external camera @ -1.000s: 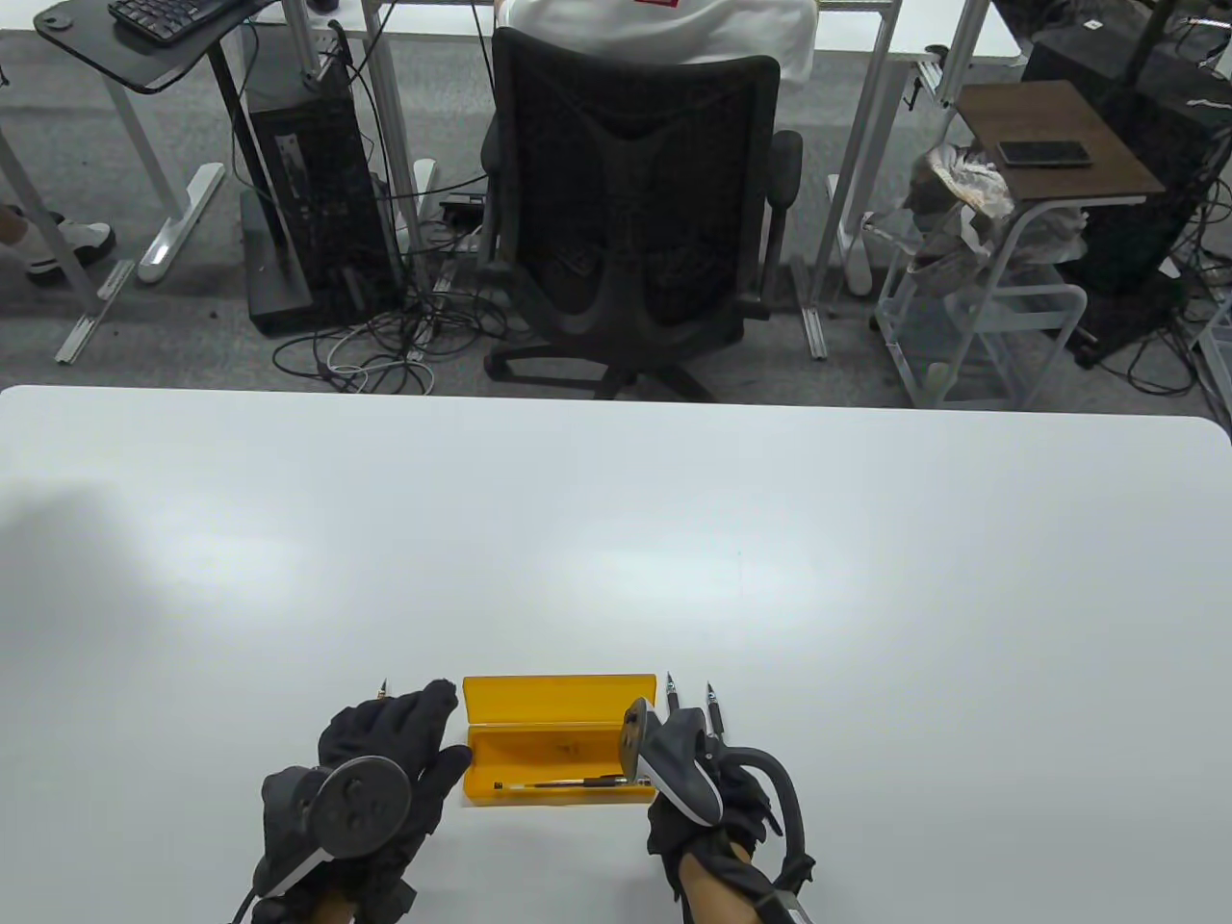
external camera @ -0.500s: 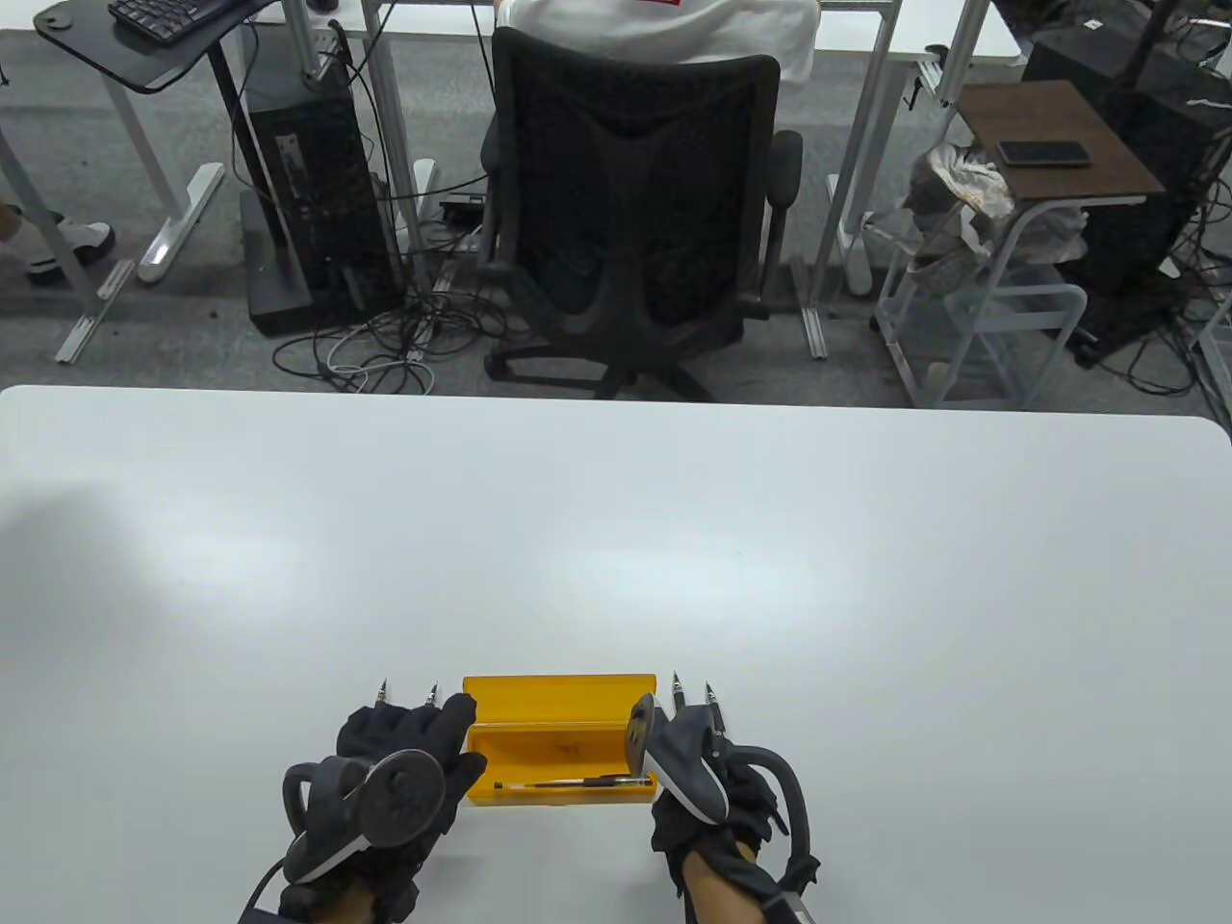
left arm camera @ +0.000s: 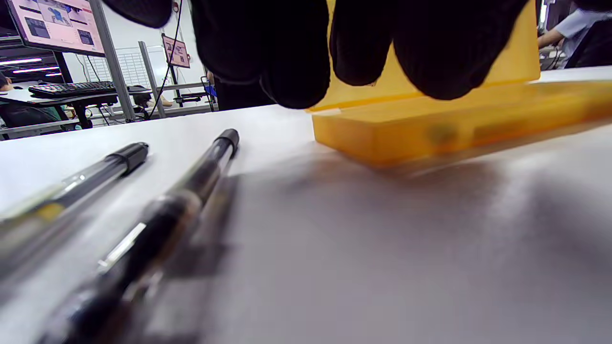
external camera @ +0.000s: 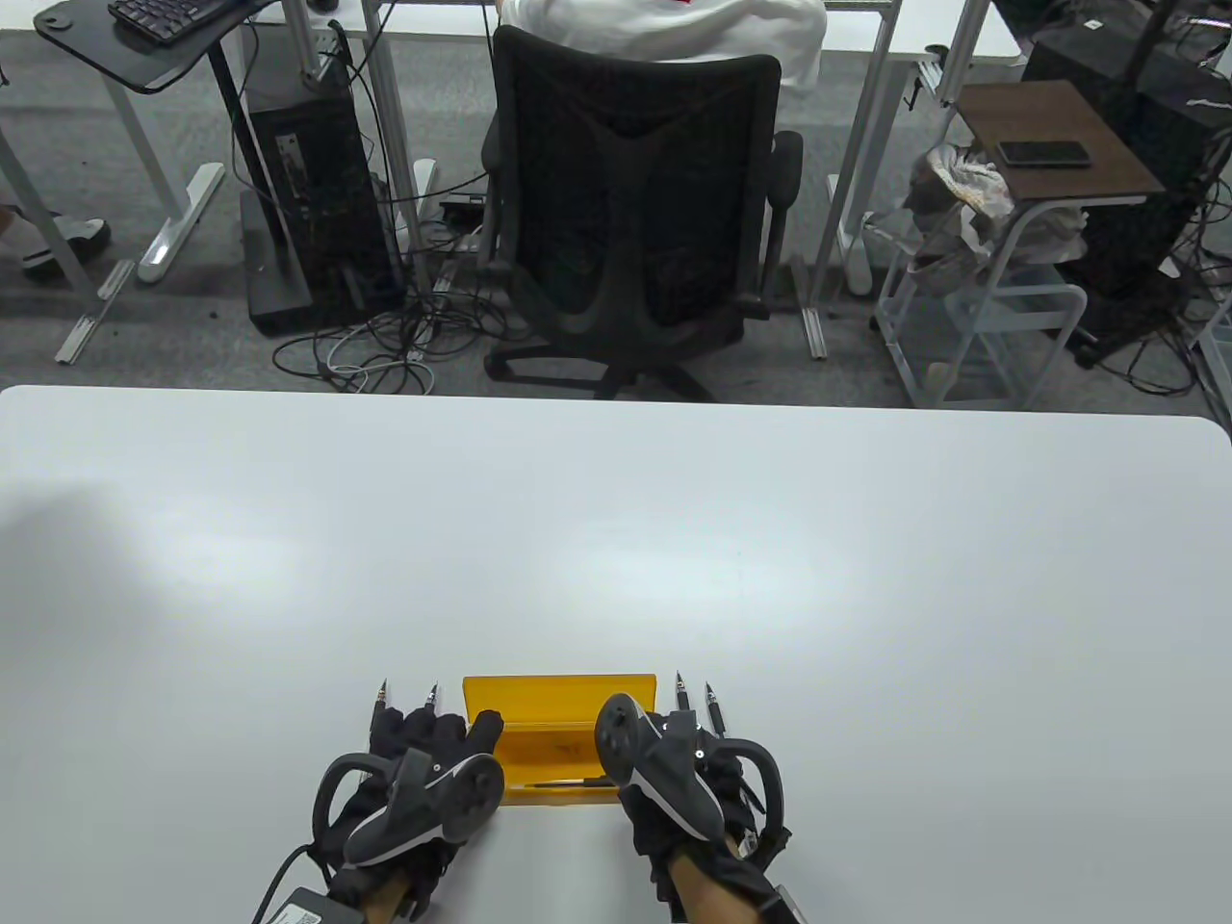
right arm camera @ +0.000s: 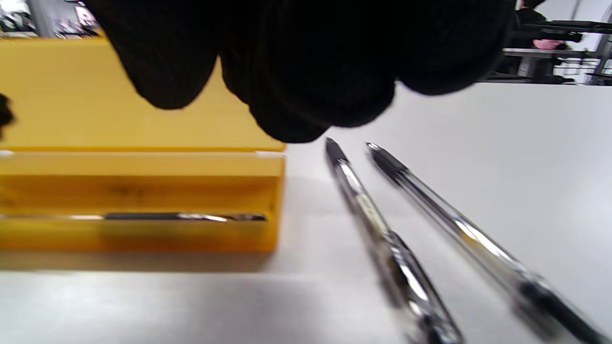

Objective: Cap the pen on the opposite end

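Note:
An open yellow pen case (external camera: 539,736) lies at the table's near edge with one pen (external camera: 563,783) in its tray; that pen also shows in the right wrist view (right arm camera: 181,217). Two uncapped pens (external camera: 383,691) lie left of the case, mostly under my left hand (external camera: 452,736). Two more pens (external camera: 710,701) lie right of it, partly under my right hand (external camera: 664,746). My left fingers (left arm camera: 296,71) hang over the case's left end (left arm camera: 430,129) and hold nothing. My right fingers (right arm camera: 296,86) hang over its right end (right arm camera: 143,191), empty.
The white table (external camera: 616,539) stretches far beyond the case. Past its far edge stand a black office chair (external camera: 635,212) and a small side table (external camera: 1059,135). The left pens (left arm camera: 201,177) and the right pens (right arm camera: 373,215) lie close to my palms.
Both hands have moved inward to the ends of the case. The left hand slid right and uncovered a second pen tip. The right hand now covers the tray's right end.

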A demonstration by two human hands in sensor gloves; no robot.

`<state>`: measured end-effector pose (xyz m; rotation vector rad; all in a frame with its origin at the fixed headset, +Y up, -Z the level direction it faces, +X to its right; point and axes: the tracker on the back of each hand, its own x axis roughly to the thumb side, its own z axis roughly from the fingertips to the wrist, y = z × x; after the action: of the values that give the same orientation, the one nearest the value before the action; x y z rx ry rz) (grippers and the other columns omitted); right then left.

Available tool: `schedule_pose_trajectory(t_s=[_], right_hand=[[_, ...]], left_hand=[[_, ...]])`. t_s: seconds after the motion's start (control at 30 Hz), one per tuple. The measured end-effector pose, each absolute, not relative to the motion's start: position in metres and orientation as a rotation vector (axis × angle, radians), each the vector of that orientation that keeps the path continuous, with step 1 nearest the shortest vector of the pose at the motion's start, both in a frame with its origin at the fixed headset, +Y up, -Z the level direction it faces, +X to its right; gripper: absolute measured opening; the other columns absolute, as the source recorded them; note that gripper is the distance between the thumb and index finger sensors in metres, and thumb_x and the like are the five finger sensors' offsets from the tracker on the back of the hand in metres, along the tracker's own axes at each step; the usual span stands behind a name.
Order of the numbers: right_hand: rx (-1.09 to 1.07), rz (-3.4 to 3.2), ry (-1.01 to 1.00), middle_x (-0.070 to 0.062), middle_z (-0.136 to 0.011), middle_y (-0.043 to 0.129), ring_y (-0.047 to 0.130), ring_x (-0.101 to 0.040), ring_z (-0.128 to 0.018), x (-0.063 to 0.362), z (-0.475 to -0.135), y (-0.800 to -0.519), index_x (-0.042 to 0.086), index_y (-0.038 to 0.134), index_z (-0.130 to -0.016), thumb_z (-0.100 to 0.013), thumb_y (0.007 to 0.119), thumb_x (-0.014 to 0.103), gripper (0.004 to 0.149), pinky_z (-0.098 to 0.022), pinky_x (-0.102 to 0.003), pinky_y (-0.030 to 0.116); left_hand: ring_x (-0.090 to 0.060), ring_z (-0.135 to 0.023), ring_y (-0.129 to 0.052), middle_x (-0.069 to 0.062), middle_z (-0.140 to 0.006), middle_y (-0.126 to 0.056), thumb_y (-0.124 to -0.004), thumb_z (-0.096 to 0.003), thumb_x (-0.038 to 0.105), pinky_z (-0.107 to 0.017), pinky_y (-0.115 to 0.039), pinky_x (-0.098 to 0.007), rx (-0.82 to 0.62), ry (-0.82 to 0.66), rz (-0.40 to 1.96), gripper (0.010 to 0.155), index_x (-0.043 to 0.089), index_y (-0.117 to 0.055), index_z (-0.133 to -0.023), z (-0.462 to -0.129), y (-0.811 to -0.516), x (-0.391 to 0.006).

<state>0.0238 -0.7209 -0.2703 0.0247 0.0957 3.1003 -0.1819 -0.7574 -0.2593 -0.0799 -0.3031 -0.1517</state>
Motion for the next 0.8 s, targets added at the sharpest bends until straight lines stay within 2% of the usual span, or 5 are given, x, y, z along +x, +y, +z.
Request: schedule_pose_trajectory(t_s=[0.23,0.4,0.5,0.6,0.8], right_hand=[[0.236,3.096,0.17,-0.006,-0.073,0.099,0.099,-0.019,-0.042,0.002,-0.274,-0.723,0.022,0.09,-0.083,-0.041,0.084,0.041,0.046,-0.039,-0.043,0.085],[0.288,3.201,0.354,-0.004,-0.083,0.094,0.098,-0.021,-0.049,-0.011,-0.289,-0.75,0.027,0.088,-0.085,-0.042,0.081,0.037,0.044,-0.044,-0.044,0.083],[0.253,3.254,0.365,-0.005,-0.078,0.096,0.098,-0.019,-0.042,-0.013,-0.291,-0.763,0.026,0.09,-0.081,-0.041,0.081,0.037,0.042,-0.039,-0.042,0.084],[0.25,3.236,0.354,-0.004,-0.076,0.097,0.098,-0.017,-0.042,-0.01,-0.292,-0.764,0.026,0.091,-0.079,-0.04,0.083,0.037,0.041,-0.039,-0.041,0.084],[0.275,3.259,0.196,-0.004,-0.073,0.098,0.099,-0.016,-0.039,-0.008,-0.29,-0.768,0.025,0.092,-0.078,-0.038,0.081,0.037,0.043,-0.037,-0.04,0.085]], left_hand=[[-0.043,-0.094,-0.064,-0.018,-0.105,-0.073,-0.076,-0.0513,0.048,-0.071,-0.041,-0.073,-0.166,-0.254,-0.058,0.065,0.023,-0.064,-0.11,-0.265,-0.765,-0.192],[-0.042,-0.095,-0.064,-0.017,-0.106,-0.074,-0.077,-0.0505,0.049,-0.072,-0.041,-0.073,-0.175,-0.243,-0.026,0.064,0.023,-0.068,-0.108,-0.267,-0.765,-0.195],[-0.042,-0.095,-0.063,-0.016,-0.107,-0.073,-0.077,-0.0501,0.049,-0.072,-0.041,-0.072,-0.175,-0.243,-0.033,0.064,0.023,-0.069,-0.108,-0.268,-0.765,-0.195],[-0.042,-0.095,-0.063,-0.017,-0.108,-0.073,-0.077,-0.0501,0.049,-0.072,-0.041,-0.072,-0.179,-0.238,-0.027,0.064,0.023,-0.069,-0.108,-0.268,-0.765,-0.195],[-0.042,-0.095,-0.063,-0.017,-0.107,-0.073,-0.078,-0.0501,0.049,-0.072,-0.041,-0.073,-0.186,-0.229,-0.009,0.063,0.023,-0.069,-0.107,-0.268,-0.766,-0.196]])
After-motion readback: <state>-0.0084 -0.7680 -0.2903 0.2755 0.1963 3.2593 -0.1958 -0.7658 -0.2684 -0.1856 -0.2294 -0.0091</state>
